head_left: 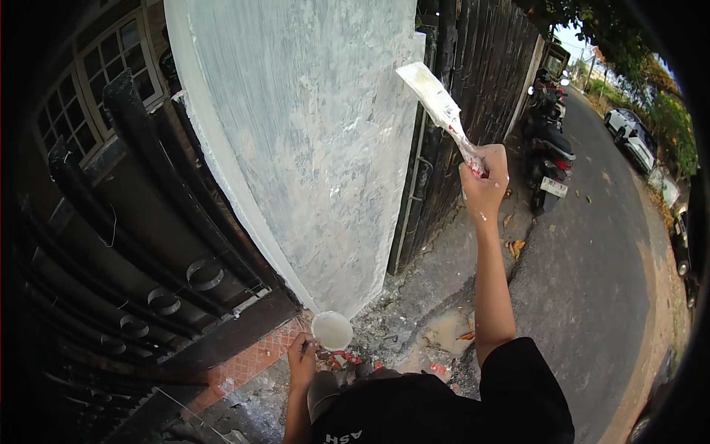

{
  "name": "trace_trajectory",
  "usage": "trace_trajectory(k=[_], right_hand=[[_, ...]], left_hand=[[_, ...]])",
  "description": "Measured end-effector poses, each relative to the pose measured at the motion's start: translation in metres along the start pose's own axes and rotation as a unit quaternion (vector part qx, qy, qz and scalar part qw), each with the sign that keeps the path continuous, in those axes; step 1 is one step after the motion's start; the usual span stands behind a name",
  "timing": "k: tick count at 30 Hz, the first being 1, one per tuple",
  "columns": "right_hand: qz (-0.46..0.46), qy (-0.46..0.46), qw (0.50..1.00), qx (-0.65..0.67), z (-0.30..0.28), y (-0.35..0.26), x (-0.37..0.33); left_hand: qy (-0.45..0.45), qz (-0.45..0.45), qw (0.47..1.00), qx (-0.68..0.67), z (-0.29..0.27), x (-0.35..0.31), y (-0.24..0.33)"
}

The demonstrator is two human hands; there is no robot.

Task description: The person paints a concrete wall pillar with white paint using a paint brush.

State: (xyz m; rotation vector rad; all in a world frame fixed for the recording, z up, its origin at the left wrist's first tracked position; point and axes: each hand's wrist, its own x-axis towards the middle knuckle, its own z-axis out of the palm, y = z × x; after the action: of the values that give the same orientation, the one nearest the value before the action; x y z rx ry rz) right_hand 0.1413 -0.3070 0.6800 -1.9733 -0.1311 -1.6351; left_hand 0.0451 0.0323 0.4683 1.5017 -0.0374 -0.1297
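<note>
My right hand (486, 177) is raised and closed around the handle of a wide paintbrush (436, 98). White paint coats its bristles and runs down onto the handle, where some red shows. The bristle end is up at the right edge of a wall pillar (318, 155); I cannot tell whether it touches. The pillar has streaky, patchy white and grey paint. Low at the pillar's foot, my left hand (302, 358) is closed on the rim of a small round tub (332, 330). Something whitish, apparently paint, shows inside the tub.
A black metal gate (159, 200) stands left of the pillar, and dark wooden slats (473, 96) stand right of it. Red-orange tiles (255, 357) and rubble lie below. Motorbikes (551, 140) are parked beside the road (592, 259); a white car (631, 137) stands across it.
</note>
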Motion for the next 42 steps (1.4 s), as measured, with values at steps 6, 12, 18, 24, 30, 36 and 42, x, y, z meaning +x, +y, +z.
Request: trace_trajectory(k=[6, 12, 18, 24, 30, 36, 42], right_hand=[[0.057, -0.02, 0.997, 0.039, 0.043, -0.001, 0.0], [0.164, -0.123, 0.977, -0.064, 0.041, 0.022, -0.168], [0.195, -0.204, 0.952, -0.118, -0.006, 0.028, -0.207], [0.099, 0.019, 0.995, -0.024, -0.003, -0.013, -0.044], [0.037, 0.044, 0.998, 0.001, 0.031, -0.025, 0.061], [0.088, -0.033, 0.996, -0.01, 0.059, -0.009, -0.077], [0.162, -0.211, 0.959, -0.102, 0.004, 0.007, -0.173]], left_hand=[[0.006, -0.011, 1.0, 0.001, 0.001, 0.002, -0.003], [0.001, 0.007, 1.0, 0.022, -0.01, 0.007, -0.012], [-0.019, 0.019, 0.999, 0.03, -0.002, 0.016, -0.002], [-0.037, 0.013, 0.999, 0.017, 0.007, 0.014, 0.002], [-0.059, 0.005, 0.998, 0.013, 0.017, 0.01, 0.005], [-0.026, -0.008, 1.0, -0.006, -0.005, -0.002, -0.01], [-0.04, 0.0, 0.999, -0.007, -0.006, 0.005, -0.016]])
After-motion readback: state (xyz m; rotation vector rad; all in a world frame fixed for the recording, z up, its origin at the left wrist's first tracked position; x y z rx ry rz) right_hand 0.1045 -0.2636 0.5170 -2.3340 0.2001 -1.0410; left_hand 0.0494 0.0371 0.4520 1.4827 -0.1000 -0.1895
